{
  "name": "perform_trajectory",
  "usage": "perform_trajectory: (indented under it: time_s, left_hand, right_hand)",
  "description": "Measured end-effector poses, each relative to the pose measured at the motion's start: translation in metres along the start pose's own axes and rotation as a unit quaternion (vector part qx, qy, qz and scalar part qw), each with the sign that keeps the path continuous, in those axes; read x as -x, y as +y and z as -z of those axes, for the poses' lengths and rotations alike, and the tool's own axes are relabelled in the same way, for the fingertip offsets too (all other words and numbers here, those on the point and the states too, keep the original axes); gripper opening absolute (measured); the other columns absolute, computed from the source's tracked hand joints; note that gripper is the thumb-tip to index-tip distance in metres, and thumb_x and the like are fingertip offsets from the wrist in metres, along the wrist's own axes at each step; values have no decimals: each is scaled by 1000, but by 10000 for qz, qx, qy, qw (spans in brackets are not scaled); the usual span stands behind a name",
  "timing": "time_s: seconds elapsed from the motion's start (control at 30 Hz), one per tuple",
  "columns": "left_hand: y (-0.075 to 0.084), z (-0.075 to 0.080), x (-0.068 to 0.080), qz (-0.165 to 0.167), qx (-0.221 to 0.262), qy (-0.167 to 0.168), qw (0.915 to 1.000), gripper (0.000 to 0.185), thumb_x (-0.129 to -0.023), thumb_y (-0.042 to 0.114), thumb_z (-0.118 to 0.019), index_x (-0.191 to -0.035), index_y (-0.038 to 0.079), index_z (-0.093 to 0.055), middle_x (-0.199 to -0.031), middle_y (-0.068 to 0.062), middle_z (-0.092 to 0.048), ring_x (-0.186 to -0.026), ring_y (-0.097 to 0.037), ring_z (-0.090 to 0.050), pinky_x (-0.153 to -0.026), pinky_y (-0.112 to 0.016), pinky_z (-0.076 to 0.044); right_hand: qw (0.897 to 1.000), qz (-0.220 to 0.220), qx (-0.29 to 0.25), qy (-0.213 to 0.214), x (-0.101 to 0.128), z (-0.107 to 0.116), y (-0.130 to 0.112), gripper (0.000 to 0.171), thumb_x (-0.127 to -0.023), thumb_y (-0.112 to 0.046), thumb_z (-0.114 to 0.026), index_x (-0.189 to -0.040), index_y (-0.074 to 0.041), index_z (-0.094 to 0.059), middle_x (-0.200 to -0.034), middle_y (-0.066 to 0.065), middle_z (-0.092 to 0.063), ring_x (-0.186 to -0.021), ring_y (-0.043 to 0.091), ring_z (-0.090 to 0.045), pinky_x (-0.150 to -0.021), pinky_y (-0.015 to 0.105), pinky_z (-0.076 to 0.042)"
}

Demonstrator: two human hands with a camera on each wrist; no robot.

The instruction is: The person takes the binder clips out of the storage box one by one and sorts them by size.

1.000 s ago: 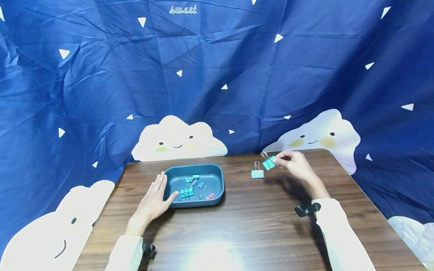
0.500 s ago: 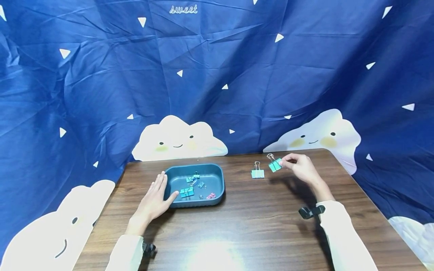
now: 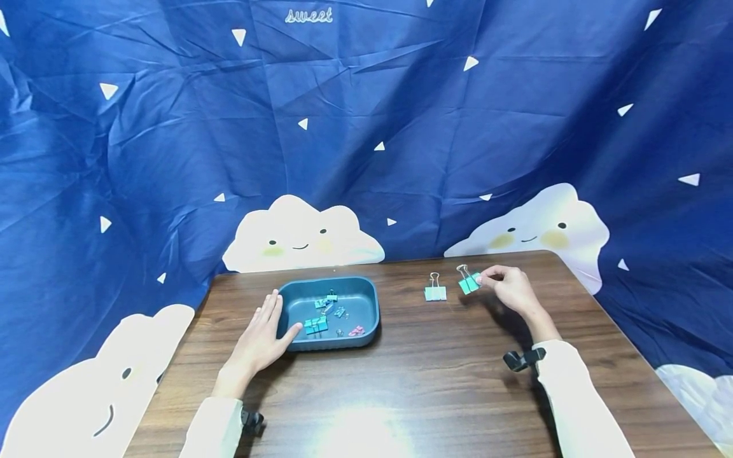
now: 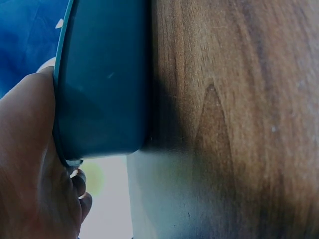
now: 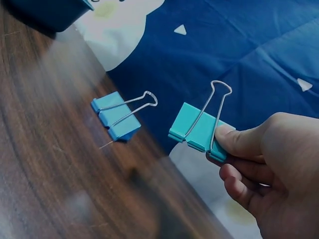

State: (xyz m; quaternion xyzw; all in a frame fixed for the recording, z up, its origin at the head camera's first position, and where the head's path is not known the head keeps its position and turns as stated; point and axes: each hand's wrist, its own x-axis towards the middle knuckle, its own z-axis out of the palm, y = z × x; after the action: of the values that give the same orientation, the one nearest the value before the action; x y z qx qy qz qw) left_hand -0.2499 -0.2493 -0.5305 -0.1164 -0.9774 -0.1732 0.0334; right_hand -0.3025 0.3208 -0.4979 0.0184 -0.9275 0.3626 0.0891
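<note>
My right hand (image 3: 513, 291) pinches a teal binder clip (image 5: 202, 130) by one end, thumb on its face, the wire handles pointing up and away. Left of it on the table stands a blue binder clip (image 5: 117, 117), light blue in the head view, with a wire handle raised. At the left, my left hand (image 3: 260, 337) rests with straight fingers along the left rim of a dark teal tray (image 3: 371, 318), thumb over the near corner. Inside the tray lie a large teal binder clip (image 3: 315, 326), several smaller clips and a small pink cluster (image 3: 356, 331).
The brown wooden table (image 3: 424, 375) runs back to a blue curtain (image 3: 355, 127) printed with white clouds and triangles. Bright glare lies on the near middle of the tabletop. A black wrist camera (image 3: 522, 360) sits at the right cuff.
My right hand has moved right and then slightly down with the teal binder clip, leaving a wider gap to the blue clip. My left hand and the tray have stayed put.
</note>
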Motion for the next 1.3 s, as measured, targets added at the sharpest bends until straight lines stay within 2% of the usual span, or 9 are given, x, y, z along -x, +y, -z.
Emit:
perform_trajectory:
  time_s: [0.07,0.13,0.27,0.37,0.6,0.83,1.0,1.13,1.3]
  left_hand:
    - [0,-1,0,15,-1,-10,10000,99,-106,67,-48,-169,-3,-18,-179,-21,-13,-166,-40,-15,-136,-57,-18]
    - [-1,-1,0,25,8,-22,10000,99,-106,68,-48,-169,-3,-18,-179,-20,-13,-166,-40,-15,-136,-56,-18]
    - [-1,-2,-1,39,23,-56,10000,100,-105,69,-47,-169,-2,-18,-179,-20,-11,-166,-40,-14,-136,-56,-17]
    - [-1,-1,-1,34,25,-69,10000,100,-106,68,-48,-169,-2,-17,-180,-19,-11,-166,-40,-14,-136,-57,-18]
    - [-1,1,-1,52,-15,-94,9999,100,-106,70,-46,-169,-3,-17,-179,-20,-10,-166,-40,-15,-136,-56,-17]
    - [0,0,0,11,-10,3,10000,99,-106,67,-48,-168,-4,-19,-179,-21,-12,-166,-41,-16,-135,-57,-19]
    - [0,-1,-1,26,13,-22,10000,100,-105,69,-47,-169,-3,-18,-179,-20,-11,-166,-40,-15,-136,-57,-18]
    - [0,-1,-1,43,26,-65,10000,100,-105,70,-46,-169,-3,-18,-180,-19,-10,-167,-39,-14,-136,-57,-17]
    - [-1,-1,-1,48,30,-66,10000,100,-105,69,-47,-169,-3,-18,-179,-20,-10,-166,-40,-14,-136,-57,-18]
  right_hand:
    - [10000,-84,4,-30,0,-2,3,30,-103,-30,-72,-112,-2,-78,-112,21,-79,-104,35,-67,-90,43,-49]
    - [9998,-179,8,-58,-1,-4,5,31,-103,-30,-72,-113,-1,-78,-111,21,-78,-95,31,-68,-86,40,-49]
    - [9987,-470,-163,-103,-2,-10,11,33,-103,-29,-72,-114,1,-77,-98,21,-77,-72,22,-65,-70,32,-49]
    - [9968,-689,-378,-146,-3,-15,14,33,-103,-27,-71,-114,4,-76,-92,20,-75,-67,18,-65,-60,28,-50]
    - [9939,-957,-525,-179,-6,-25,16,30,-104,-24,-69,-114,4,-76,-105,19,-77,-79,17,-68,-69,25,-51]
    - [9943,-998,-358,-139,-9,-29,19,30,-102,-22,-69,-112,5,-78,-90,13,-77,-73,12,-64,-70,26,-49]
    - [9949,-996,-86,-152,-10,-33,23,28,-102,-21,-67,-109,3,-79,-88,10,-78,-70,10,-65,-72,26,-50]
    - [9957,-920,92,-51,-9,-35,24,27,-103,-23,-66,-108,1,-77,-85,9,-77,-78,19,-67,-76,31,-49]
    - [9970,-738,216,34,-8,-37,24,24,-104,-23,-67,-107,-1,-76,-100,19,-77,-98,37,-65,-88,48,-51]
